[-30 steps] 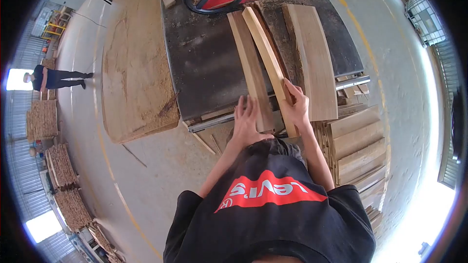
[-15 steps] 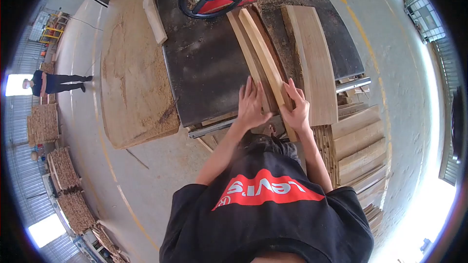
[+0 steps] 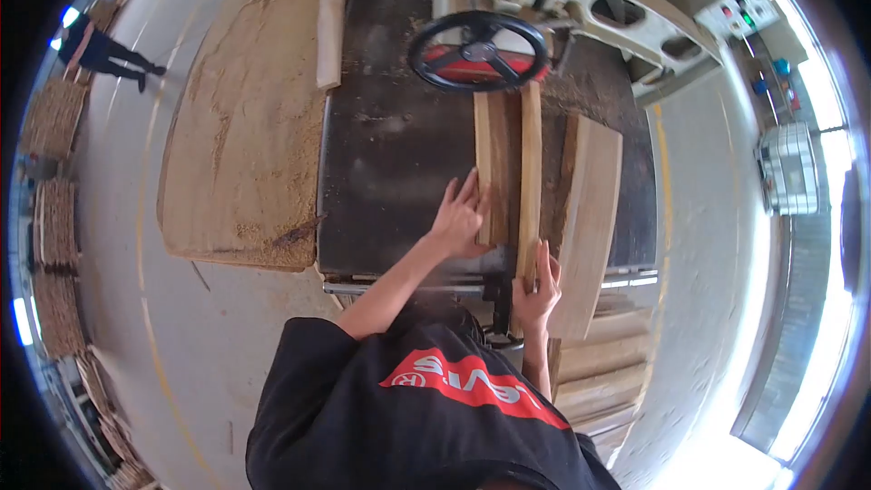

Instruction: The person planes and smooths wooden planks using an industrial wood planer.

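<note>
A short wooden board (image 3: 494,141) lies on the dark machine table (image 3: 390,191), its far end close to the black handwheel (image 3: 478,51). My left hand (image 3: 460,220) is at its near left corner, fingers partly bent along the side and thumb by the near end. To the right runs a narrow wooden strip (image 3: 530,163), roughly parallel to the board with a gap between them. My right hand (image 3: 537,294) pinches the strip near its close end, thumb on the left and fingers on the right. Part of the strip's far end is hidden under the wheel.
A wide plank (image 3: 590,218) lies right of the strip. Left is a sawdust-covered wooden panel (image 3: 236,145) bearing a narrow offcut (image 3: 331,27). Stacked boards (image 3: 603,354) stand below right. A control box (image 3: 737,14) is at the back right; a person (image 3: 104,53) stands far left.
My view has turned and now shows more of the machine. The strip and the board have come apart, with a wider gap. My left fingers, spread before, are now more bent at the board's side.
</note>
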